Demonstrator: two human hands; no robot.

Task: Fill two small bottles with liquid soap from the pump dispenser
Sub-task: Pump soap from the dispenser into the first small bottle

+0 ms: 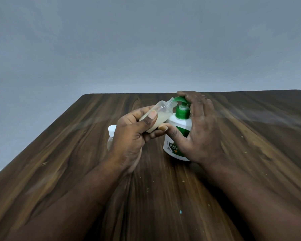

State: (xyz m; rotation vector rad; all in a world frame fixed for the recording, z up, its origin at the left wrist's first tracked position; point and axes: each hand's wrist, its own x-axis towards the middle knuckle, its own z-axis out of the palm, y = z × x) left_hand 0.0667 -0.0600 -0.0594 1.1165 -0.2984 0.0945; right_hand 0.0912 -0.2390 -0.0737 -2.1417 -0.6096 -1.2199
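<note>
The left hand (129, 136) grips a small clear bottle (161, 113), thumb across its front and fingers curled behind. The bottle is uncapped, tilted, and holds pale soap in its lower part. Its threaded neck sits at the spout of the green pump (180, 100). The right hand (200, 129) wraps the white dispenser (172, 145), which stands on the wooden surface (76, 153): fingers lie over the pump top, thumb across the body. A second bottle (111, 131) with a white cap stands behind the left hand, mostly hidden.
</note>
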